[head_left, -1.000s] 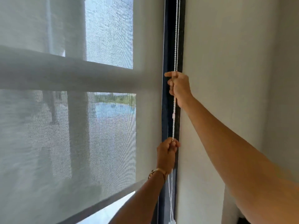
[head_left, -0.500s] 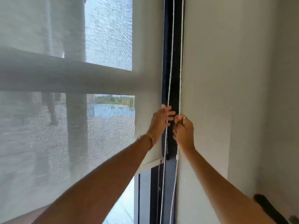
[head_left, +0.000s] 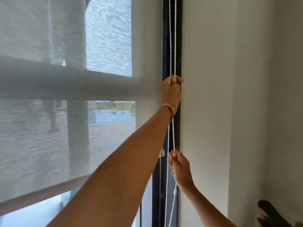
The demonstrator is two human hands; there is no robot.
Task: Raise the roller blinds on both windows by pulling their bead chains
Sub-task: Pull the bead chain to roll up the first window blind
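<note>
The left hand [head_left: 170, 89], a gold bangle [head_left: 167, 106] at its wrist, pinches the white bead chain [head_left: 175, 38] high against the dark window frame [head_left: 178, 128]; the right hand [head_left: 179, 167] grips the same strand lower down. Beside them hangs the translucent woven roller blind [head_left: 65, 136], its bottom bar [head_left: 32, 199] tilted above clear glass.

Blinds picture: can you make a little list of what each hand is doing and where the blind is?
left hand: up high, closed on the bead chain
right hand: lower down, pinching the same chain strand
roller blind: partly raised, bottom bar above a strip of bare glass
chain place: beside the dark window frame, next to the white wall
</note>
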